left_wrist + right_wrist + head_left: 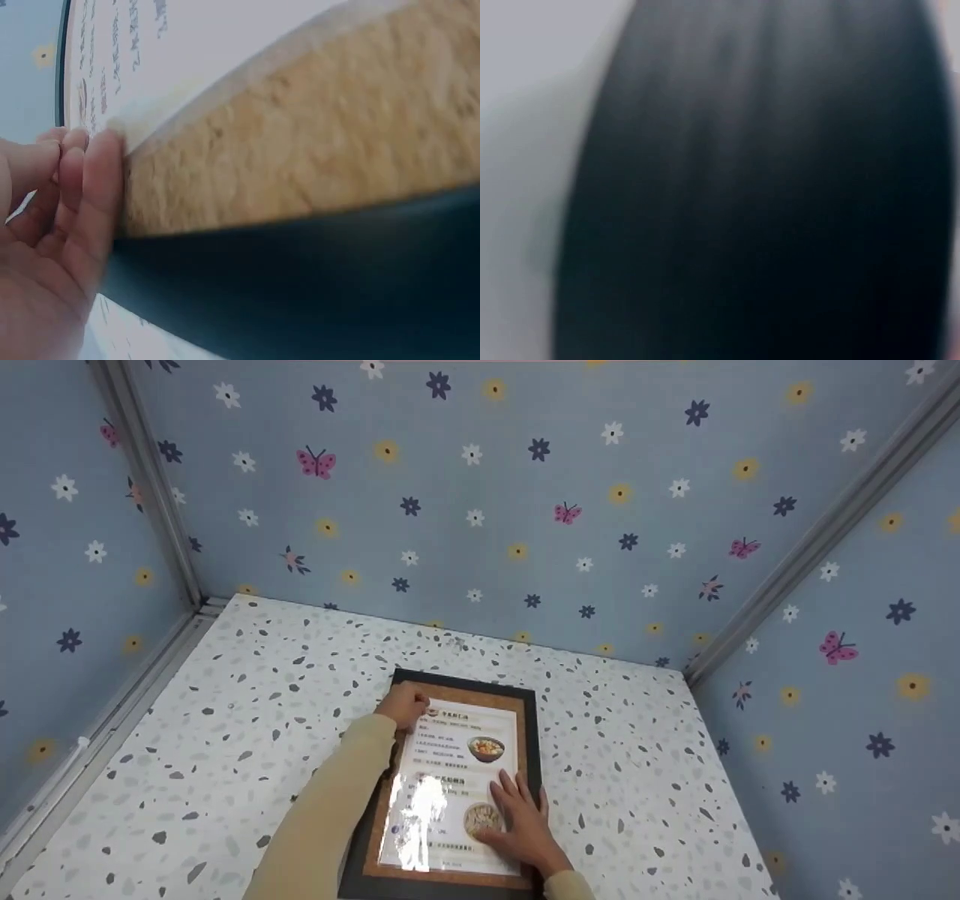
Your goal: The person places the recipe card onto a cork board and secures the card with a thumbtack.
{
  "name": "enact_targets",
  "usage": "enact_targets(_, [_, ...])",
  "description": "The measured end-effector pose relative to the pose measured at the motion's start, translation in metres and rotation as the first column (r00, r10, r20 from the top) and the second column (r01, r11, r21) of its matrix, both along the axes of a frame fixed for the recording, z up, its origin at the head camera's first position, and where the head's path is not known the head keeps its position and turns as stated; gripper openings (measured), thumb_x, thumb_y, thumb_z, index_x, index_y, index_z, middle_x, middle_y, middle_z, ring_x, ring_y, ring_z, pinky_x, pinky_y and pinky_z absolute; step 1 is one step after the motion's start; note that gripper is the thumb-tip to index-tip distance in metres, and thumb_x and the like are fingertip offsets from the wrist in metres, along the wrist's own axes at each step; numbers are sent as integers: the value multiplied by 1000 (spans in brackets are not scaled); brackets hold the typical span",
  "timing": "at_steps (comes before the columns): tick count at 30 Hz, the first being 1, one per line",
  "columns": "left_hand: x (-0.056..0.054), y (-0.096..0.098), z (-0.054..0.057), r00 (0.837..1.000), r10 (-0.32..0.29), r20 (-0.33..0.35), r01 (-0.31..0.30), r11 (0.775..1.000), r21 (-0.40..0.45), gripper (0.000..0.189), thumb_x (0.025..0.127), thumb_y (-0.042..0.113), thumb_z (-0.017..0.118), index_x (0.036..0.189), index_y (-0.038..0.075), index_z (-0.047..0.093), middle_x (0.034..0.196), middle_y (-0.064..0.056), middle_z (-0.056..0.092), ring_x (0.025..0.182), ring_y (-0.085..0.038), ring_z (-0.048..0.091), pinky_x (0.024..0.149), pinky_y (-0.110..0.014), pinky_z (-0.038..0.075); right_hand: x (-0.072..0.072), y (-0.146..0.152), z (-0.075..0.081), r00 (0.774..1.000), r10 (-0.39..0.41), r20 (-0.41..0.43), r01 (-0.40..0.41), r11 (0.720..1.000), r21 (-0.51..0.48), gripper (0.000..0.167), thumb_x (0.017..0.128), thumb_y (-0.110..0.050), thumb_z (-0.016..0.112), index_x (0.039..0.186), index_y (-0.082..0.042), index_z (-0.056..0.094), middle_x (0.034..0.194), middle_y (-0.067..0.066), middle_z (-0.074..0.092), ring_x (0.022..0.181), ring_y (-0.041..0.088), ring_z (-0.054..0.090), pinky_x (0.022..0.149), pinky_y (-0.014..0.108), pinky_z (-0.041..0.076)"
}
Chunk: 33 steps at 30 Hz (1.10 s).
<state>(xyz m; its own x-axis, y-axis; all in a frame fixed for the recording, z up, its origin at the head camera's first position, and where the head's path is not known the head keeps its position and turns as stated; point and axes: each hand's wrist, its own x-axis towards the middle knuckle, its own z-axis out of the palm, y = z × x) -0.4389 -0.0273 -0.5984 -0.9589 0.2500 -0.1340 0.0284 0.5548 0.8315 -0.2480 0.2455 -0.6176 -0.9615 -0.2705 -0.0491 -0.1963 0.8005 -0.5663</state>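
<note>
A laminated sheet (450, 765) with printed text and pictures of bowls of food lies on a cork board (448, 691) with a black frame (533, 735). At the sheet's upper left corner my left hand (405, 705) has thumb and fingertips pinched together. The left wrist view shows that left hand (64, 217) close up, against the sheet (217, 45) and the bare cork (300, 127); the small thing between its fingertips is hidden. My right hand (525, 825) rests with spread fingers on the sheet's lower right part and the frame's right side.
The board lies on a white speckled tabletop (637, 780). Blue flowered panels (465, 495) rise behind it and on both sides, joined by grey metal posts (810, 532). Glare covers the sheet's lower left. A blurred dark surface (757, 187) fills most of the right wrist view.
</note>
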Motion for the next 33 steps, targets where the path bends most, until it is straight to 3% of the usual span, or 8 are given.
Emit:
enact_targets(4, [0,0,-3,996,63,55,-71,986,149,20,100,4,55,116,-2,67,87,-11,68,63,-18,62,51,-30,52,0,-1,-1,1000,2,-1,-2,1000,-3,90,79,-60,73,147,-9,47,161,8,26,149,37,9,111,63,-7])
enact_targets(7, [1,-3,-6,992,101,78,-117,965,237,17,101,4,55,109,-3,69,86,-13,68,71,-20,66,56,-31,56,-1,-2,-1,1000,-2,16,2,1000,-3,91,79,-62,72,148,-10,46,161,7,25,149,36,8,111,62,-8])
enact_targets(9, [1,-4,-6,990,112,84,-130,959,252,16,101,5,55,104,-2,70,82,-14,66,68,-20,64,57,-32,56,-1,-2,0,1000,-6,25,6,1000,-2,91,79,-63,71,148,-10,45,161,6,24,149,35,7,111,62,-8])
enact_targets(13, [0,-6,-4,991,99,88,-114,975,189,18,101,7,54,101,-1,70,77,-14,62,55,-16,59,52,-32,55,-2,-3,0,999,-9,32,9,1000,1,91,79,-63,71,148,-10,45,162,6,24,149,35,6,111,62,-9])
enact_targets(17, [-1,-7,1,997,69,39,-72,994,80,19,99,5,53,99,-1,71,72,-12,63,46,-15,56,45,-30,51,-2,-3,-1,999,-13,36,13,1000,6,91,79,-63,71,149,-11,45,162,5,24,149,35,6,111,61,-8])
enact_targets(23, [-4,-8,4,998,35,-52,-38,998,-55,24,95,3,54,72,3,62,59,-5,56,40,-12,51,40,-25,42,-2,-2,0,999,-18,34,17,1000,8,91,79,-63,70,149,-11,44,162,5,23,149,35,6,111,62,-8])
enact_targets(33, [-3,0,5,998,49,-37,-52,995,-79,30,95,5,58,66,2,65,49,-2,51,40,-14,49,42,-29,41,-1,0,-3,999,-26,20,26,1000,16,93,78,-65,70,149,-11,45,162,5,24,150,34,7,111,63,-7])
